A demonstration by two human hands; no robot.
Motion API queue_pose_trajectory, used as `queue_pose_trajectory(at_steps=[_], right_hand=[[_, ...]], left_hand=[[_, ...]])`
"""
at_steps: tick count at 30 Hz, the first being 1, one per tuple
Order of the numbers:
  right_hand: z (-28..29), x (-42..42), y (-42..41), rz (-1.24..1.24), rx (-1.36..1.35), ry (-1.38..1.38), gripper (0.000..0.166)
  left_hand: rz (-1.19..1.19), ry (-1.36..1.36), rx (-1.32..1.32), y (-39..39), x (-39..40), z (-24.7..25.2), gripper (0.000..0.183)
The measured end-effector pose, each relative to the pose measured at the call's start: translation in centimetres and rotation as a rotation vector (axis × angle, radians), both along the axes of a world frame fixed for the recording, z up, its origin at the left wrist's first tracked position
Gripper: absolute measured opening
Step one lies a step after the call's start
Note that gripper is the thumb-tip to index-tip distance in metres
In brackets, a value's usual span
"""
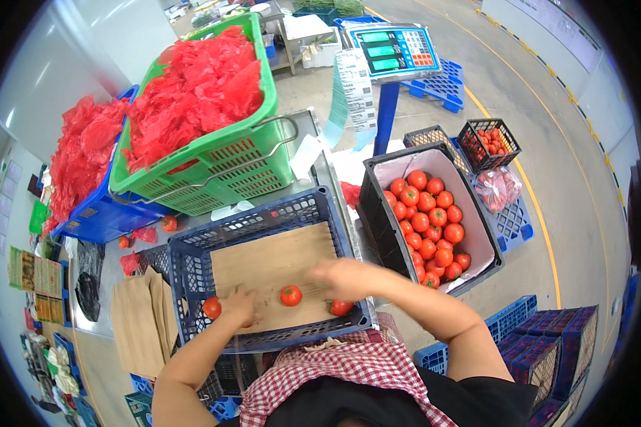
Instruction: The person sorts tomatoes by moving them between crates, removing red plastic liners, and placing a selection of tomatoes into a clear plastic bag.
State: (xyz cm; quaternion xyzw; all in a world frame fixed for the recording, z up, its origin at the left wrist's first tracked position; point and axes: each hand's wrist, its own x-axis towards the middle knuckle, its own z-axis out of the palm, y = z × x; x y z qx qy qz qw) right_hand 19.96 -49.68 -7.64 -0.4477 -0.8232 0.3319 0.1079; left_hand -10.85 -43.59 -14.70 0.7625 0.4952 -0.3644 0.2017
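Observation:
A dark blue plastic crate (256,216) lined with brown cardboard (270,256) lies in front of me. Inside it, my left hand (240,305) is at the near left, over a tomato mostly hidden beneath it and beside another tomato (211,308). A third tomato (291,295) sits between my hands. Blurred, my right hand (334,278) hovers above the right part of the cardboard, near a tomato (341,307) in the near right corner; whether it holds anything does not show. To the right, a black crate (387,235) with a pale liner holds many tomatoes (426,202).
Behind the blue crate stands a green basket (208,176) full of red plastic bags, with a blue bin (93,213) beside it. A scale display (395,50) stands at the back on a post with hanging labels (359,96). Folded brown paper (141,320) lies at left.

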Motion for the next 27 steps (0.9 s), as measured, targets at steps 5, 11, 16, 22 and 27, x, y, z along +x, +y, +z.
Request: queue_pose_trajectory(at_steps=[5,11,16,22,27], right_hand=[[-7.8,-6.7,-0.3,0.551,-0.176,-0.824,0.039],[-9.3,-7.0,0.9,0.676,-0.287,-0.856,0.046],[-1.4,-1.8,1.8,0.341,-0.577,0.371,0.054],[-1.7,12.0,-2.0,-0.596,-0.546,1.334,0.054],[-13.4,20.8,-7.1,-1.154,-0.581,0.150,0.059]], left_hand=[[0.083,-0.326,0.068,-1.6,-8.1,-5.5,0.082],[0.659,-0.680,-0.408,-0.2,-2.3,-2.8,0.056],[0.966,-0.714,-0.785,0.8,1.7,-1.1,0.051],[0.257,-0.452,-0.189,-0.6,5.0,-4.6,0.087],[0.198,-0.433,-0.182,-1.3,8.6,-2.6,0.084]])
